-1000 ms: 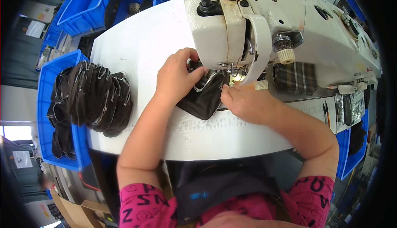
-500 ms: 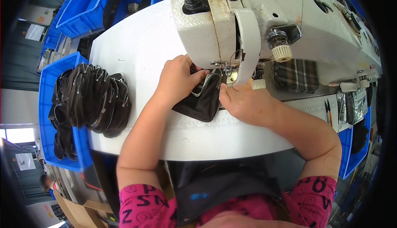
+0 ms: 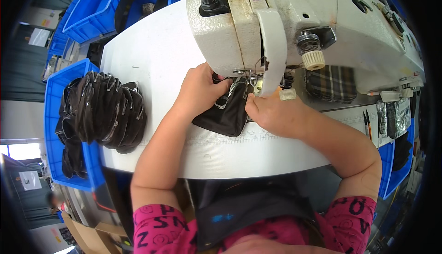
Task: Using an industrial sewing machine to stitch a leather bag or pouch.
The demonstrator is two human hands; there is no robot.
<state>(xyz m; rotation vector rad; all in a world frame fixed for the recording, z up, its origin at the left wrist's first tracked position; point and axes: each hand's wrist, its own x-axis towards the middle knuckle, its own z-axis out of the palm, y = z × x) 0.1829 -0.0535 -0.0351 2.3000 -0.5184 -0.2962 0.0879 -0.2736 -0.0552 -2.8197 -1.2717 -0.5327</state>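
Observation:
A white sewing machine [image 3: 221, 42] stands over a black fabric pouch [image 3: 221, 122] with a silver zipper. My left hand [image 3: 199, 93] is closed on the pouch's upper left part, thumb over the fabric beside the zipper and some fingertips hidden beneath the machine head. At the pouch's right edge, just in front of the presser foot [image 3: 254, 82], my right hand [image 3: 276, 113] pinches the fabric, its fingers partly hidden by the machine's white lever and knob.
A pile of black zippered pieces [image 3: 106, 111] overlaps a blue bin [image 3: 53, 116] at the left. More blue bins [image 3: 90, 12] stand behind. Plaid pieces [image 3: 329, 83] lie under the machine arm, near pens [image 3: 367, 125] and packets. A person [image 3: 55, 201] is in the far left background.
The machine sits further left in the picture as the view shifted. My left hand and the pouch have moved slightly down in view; both hands keep their hold on the pouch.

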